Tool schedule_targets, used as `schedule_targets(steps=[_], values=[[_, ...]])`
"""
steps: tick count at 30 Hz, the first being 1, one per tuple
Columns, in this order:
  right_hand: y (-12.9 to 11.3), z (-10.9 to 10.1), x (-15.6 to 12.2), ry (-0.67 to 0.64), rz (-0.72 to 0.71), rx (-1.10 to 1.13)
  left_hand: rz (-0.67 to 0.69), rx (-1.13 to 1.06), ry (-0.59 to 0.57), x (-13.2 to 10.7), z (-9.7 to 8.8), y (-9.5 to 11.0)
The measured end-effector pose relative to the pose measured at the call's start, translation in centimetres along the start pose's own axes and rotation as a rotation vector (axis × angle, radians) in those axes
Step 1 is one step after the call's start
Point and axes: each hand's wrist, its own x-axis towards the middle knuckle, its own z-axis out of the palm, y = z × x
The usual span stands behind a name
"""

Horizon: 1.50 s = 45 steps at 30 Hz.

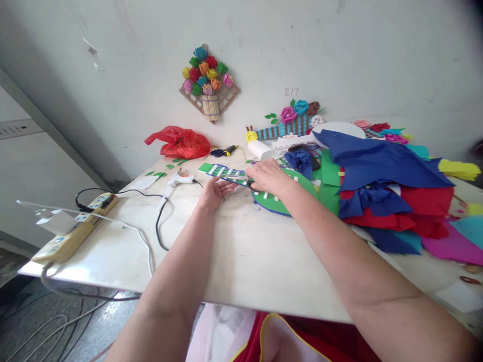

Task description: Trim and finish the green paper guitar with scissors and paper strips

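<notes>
A green guitar-shaped paper craft (290, 201) with a blue edge and white strips lies on the table, its narrow neck pointing left. At the near edge of the neck is my left hand (215, 193), palm turned up; its thumb is by the edge and its fingers reach along beneath it. A thin dark blue bit hangs by these fingers. My right hand (267, 176) is closed around the dark handles of a pair of scissors (237, 177). The blades point left over the neck, close to my left fingers. My right hand hides part of the craft's round body.
A white glue gun (177, 180) with a black cord lies to the left, near a power strip (81, 223). Behind are a red plastic bag (181, 143) and yellow-black pliers (229, 150). Blue crepe paper (381, 161) and other coloured sheets pile up on the right.
</notes>
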Motion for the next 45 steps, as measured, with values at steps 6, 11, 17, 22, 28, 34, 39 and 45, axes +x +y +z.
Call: schedule_targets(steps=[6, 11, 17, 22, 28, 34, 39, 45], values=[[-0.1, -0.1, -0.1, 0.002, -0.004, 0.001, 0.056, 0.031, 0.043, -0.1, 0.3, -0.1], [0.0, 0.0, 0.1, -0.017, 0.038, 0.013, 0.079, 0.057, 0.023, -0.3, 0.4, -0.1], [0.8, -0.6, 0.0, -0.071, 0.098, 0.046, 0.118, 0.066, -0.038, -0.1, 0.0, -0.2], [1.9, -1.3, -0.4, -0.119, 0.113, 0.073, 0.117, 0.067, -0.077, -0.2, -0.2, -0.2], [2.8, -1.7, -0.7, -0.146, 0.094, 0.041, 0.108, 0.046, -0.068, 0.1, -0.5, -0.2], [2.6, -2.2, -0.9, -0.173, 0.028, 0.019, 0.112, 0.05, -0.056, 0.3, -0.7, -0.3], [2.4, -2.7, -1.1, -0.156, 0.024, 0.01, 0.108, 0.038, -0.02, 0.3, -0.6, -0.1], [2.6, -3.7, -1.6, -0.173, 0.015, 0.042, 0.052, -0.023, 0.02, 0.5, -0.8, 0.0]])
